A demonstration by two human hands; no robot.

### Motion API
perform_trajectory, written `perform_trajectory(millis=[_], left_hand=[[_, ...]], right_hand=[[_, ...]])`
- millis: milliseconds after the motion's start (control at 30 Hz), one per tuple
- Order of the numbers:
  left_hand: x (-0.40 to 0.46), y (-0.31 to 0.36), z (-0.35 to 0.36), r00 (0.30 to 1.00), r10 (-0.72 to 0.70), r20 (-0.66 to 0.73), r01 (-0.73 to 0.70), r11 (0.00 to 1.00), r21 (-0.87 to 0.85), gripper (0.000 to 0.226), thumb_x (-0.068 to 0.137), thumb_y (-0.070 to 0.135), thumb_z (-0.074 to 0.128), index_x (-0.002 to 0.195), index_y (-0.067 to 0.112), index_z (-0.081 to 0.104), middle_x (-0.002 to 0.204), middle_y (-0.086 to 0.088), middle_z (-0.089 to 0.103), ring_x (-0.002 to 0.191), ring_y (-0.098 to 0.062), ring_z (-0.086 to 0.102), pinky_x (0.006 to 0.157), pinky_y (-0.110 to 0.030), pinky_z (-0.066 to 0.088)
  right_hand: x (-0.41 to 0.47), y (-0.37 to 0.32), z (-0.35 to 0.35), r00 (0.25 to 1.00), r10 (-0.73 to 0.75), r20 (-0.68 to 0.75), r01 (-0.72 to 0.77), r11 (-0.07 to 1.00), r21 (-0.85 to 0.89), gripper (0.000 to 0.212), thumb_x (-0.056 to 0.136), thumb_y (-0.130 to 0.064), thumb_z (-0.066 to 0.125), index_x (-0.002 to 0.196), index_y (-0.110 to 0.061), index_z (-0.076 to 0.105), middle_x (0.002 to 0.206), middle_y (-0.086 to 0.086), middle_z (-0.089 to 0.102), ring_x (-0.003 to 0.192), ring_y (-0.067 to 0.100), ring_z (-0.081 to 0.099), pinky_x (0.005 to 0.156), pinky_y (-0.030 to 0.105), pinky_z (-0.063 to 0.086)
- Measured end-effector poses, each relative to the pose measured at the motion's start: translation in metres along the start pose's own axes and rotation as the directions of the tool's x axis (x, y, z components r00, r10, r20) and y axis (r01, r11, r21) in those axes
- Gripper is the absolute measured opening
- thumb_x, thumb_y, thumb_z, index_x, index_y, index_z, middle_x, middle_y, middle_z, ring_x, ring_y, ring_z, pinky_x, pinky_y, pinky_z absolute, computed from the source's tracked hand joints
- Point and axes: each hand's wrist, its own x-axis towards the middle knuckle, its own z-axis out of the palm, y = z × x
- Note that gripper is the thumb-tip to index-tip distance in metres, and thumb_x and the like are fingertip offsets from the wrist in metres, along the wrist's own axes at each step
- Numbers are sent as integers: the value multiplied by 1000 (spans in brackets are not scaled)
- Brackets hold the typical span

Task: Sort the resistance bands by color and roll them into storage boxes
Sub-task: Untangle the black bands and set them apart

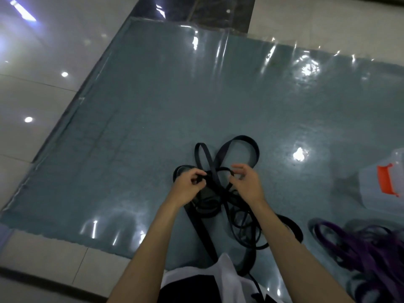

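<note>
Both hands work over a tangle of black bands (220, 193) that lies on the blue-grey mat (153, 106), near the person and about mid-scene. The left hand (189, 184) pinches a strand of the black bands between curled fingers, just left of the knot of crossings. The right hand (247, 182) has its thumb and first finger closing on another strand while the other fingers lift loosely; whether it truly grips is hard to tell through the motion blur. Two loops stand up on the far side of the hands, and more black strands trail back toward the body. A heap of purple bands (367, 243) sits well apart at the near right, so the colours seem already separated. A clear box with an orange latch (387, 182) waits at the right edge. The step in hand looks like freeing one black band from the tangle. To do it well, it seems best to follow a single strand through the crossings, ease the loops apart rather than pull hard, and lay the freed band flat before rolling.
</note>
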Motion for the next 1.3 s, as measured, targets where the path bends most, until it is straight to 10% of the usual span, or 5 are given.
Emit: perform_trajectory(millis=[300,567,800,1000,1300], left_hand=[[-24,-17,16,994,-98,47,93,990,107,25,100,27,68,125,28,63,129,7,62,120,-10,56,95,-25,43],[-41,-18,48,988,-152,-9,152,985,84,50,98,59,63,128,21,48,123,-1,64,109,-20,63,82,-30,49],[-30,-5,55,965,-232,-119,233,973,-6,39,95,37,76,113,13,51,103,-3,61,96,-23,61,86,-39,53],[-36,-1,44,972,-207,-112,183,965,-190,19,97,1,66,100,10,50,108,-20,66,82,-25,66,76,-34,51],[-60,-5,24,992,-33,-123,12,986,-167,19,97,2,60,95,20,56,107,-4,69,58,-9,68,64,-24,58]], right_hand=[[-40,20,29,950,-183,254,252,928,-274,42,89,-13,81,130,-17,71,122,-1,76,112,12,70,101,29,55],[-80,30,25,892,-274,358,374,894,-248,48,97,-22,69,143,-26,57,90,-24,61,81,-11,61,70,8,45],[-113,56,6,822,-444,356,544,796,-264,42,102,-15,63,145,-19,59,128,-10,69,115,1,65,103,12,48],[-128,74,-11,746,-659,95,616,629,-474,34,85,9,77,114,-8,78,130,12,71,112,31,69,92,45,62],[-104,62,-29,936,-319,149,342,721,-602,30,100,-10,66,128,-13,75,144,9,63,127,30,60,103,42,52]])
